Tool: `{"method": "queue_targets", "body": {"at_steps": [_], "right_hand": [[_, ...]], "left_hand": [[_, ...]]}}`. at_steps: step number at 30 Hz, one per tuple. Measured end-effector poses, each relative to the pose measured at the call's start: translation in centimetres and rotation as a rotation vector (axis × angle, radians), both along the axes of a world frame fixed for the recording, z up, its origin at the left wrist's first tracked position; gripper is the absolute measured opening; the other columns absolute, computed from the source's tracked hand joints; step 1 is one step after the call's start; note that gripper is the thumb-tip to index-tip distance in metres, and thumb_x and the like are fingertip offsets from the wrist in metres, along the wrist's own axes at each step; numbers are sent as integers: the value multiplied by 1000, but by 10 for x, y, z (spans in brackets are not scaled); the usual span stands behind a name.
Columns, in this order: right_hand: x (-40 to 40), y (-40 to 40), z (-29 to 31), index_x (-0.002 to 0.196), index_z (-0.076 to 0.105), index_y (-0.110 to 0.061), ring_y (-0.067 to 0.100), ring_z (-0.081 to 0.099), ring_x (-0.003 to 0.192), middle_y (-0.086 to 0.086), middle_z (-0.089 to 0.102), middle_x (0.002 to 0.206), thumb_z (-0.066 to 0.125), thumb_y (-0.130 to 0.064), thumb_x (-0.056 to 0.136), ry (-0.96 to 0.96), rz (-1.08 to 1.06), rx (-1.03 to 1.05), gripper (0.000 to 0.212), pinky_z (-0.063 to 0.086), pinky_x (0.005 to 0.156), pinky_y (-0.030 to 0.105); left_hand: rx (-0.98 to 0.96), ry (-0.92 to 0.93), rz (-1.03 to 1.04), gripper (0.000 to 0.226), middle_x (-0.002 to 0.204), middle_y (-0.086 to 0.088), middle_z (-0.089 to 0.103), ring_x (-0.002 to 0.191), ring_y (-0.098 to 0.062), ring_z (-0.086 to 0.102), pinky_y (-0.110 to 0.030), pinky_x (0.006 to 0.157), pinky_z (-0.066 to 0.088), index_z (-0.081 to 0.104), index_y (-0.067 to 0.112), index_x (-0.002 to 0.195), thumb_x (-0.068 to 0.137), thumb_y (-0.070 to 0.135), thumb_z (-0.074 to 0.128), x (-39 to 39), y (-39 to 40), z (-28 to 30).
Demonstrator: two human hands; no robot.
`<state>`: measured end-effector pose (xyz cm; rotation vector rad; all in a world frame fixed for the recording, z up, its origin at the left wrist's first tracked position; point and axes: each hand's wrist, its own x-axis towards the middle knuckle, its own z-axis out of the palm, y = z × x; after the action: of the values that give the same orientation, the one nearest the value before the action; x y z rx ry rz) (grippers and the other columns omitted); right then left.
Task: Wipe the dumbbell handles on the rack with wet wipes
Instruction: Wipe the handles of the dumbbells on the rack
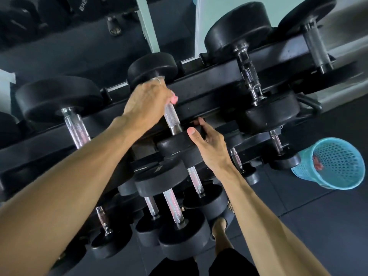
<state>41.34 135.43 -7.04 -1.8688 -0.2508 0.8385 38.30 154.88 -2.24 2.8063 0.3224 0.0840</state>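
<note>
Three tiers of black rack (201, 87) run slanted across the view, loaded with black round-headed dumbbells. Dark rubber floor tiles (310, 222) below, pale wall (219, 8) and a mirror panel (171, 22) behind the top tier. Teal perforated basket (336, 163) stands on the floor at right, something red inside, too small to tell what.

Target dumbbell (159, 108) lies on the top tier, middle of frame: two black disc heads, knurled chrome handle (171, 118) between them, shiny, slightly motion-blurred. Neighbouring top-tier dumbbells sit either side, apart from it.

Left hand (147, 102) is wrapped round the upper part of the handle, just under the far head, fingers curled fully closed on the bar. A translucent whitish bit of wet wipe (159, 79) shows at the top of the fist against the far head; most of it is hidden in the grip. Lower half of the handle is bare below the fist.

Right hand (207, 140) grips the near head of the same dumbbell at its rim, thumb lying across the face, fingers curled over the far edge. Hands are near each other, not touching. A foot in a sandal (221, 224) shows on the floor under the right forearm.
</note>
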Motion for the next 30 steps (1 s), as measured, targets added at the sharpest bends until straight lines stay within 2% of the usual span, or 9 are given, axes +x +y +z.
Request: {"method": "queue_targets", "body": {"at_steps": [3,5,8,11,14,17,21,24,30], "right_hand": [[-4,-1,1,151,40,-18,20,45,119,-3,65,128,60,-47,95,1,-53,6,66,38,89,9],[-8,0,3,151,40,-17,24,42,119,9,66,129,60,-45,95,7,-76,25,66,42,86,14],[-12,2,5,152,40,-20,39,47,121,30,54,133,58,-48,95,-12,-79,-11,66,40,90,34],[-11,2,6,150,43,-19,34,57,116,18,65,128,58,-49,95,-63,-86,-34,64,46,81,18],[-11,0,12,140,55,-18,7,62,108,7,63,133,61,-43,96,-183,-67,-56,51,40,74,0],[-16,9,22,124,67,-14,10,60,110,-1,65,123,65,-22,94,-506,-30,-7,31,45,94,15],[-33,36,34,115,71,-12,19,64,99,2,66,108,70,-12,82,-783,83,185,33,53,86,29],[-48,49,36,117,70,-11,11,67,98,2,66,110,76,-8,82,-674,149,322,36,54,82,18],[-59,63,39,104,72,-12,14,73,93,5,73,101,75,1,85,-123,122,473,24,58,88,28]], "left_hand": [[13,-32,86,20,109,-16,65,106,-36,64,-50,90,52,77,10,102,96,9,59,7,2,-1],[-14,35,-12,20,108,-12,67,101,-33,65,-49,90,52,77,13,105,97,10,59,-3,-7,-1],[-155,158,-144,20,102,-2,69,96,-20,65,-28,90,51,77,15,105,94,6,63,-18,-17,1],[-329,204,-75,15,90,11,66,82,-9,66,-6,71,44,79,16,98,91,8,68,-28,-16,4],[-552,66,160,10,83,15,70,75,-2,68,-12,74,50,79,22,92,84,16,77,-45,-11,10],[-679,-30,318,11,77,10,73,71,-7,70,-19,75,56,78,25,87,82,15,79,-66,-12,18],[-919,-149,545,9,74,2,75,70,-11,72,-24,72,60,77,15,87,80,10,79,-86,-17,30],[-1067,-218,663,11,78,-4,75,76,-14,73,-23,72,59,75,5,93,82,6,77,-103,-21,36],[-1188,-206,722,16,92,-8,76,90,-20,74,-26,82,59,73,5,100,90,-4,63,-135,-22,44]]}}
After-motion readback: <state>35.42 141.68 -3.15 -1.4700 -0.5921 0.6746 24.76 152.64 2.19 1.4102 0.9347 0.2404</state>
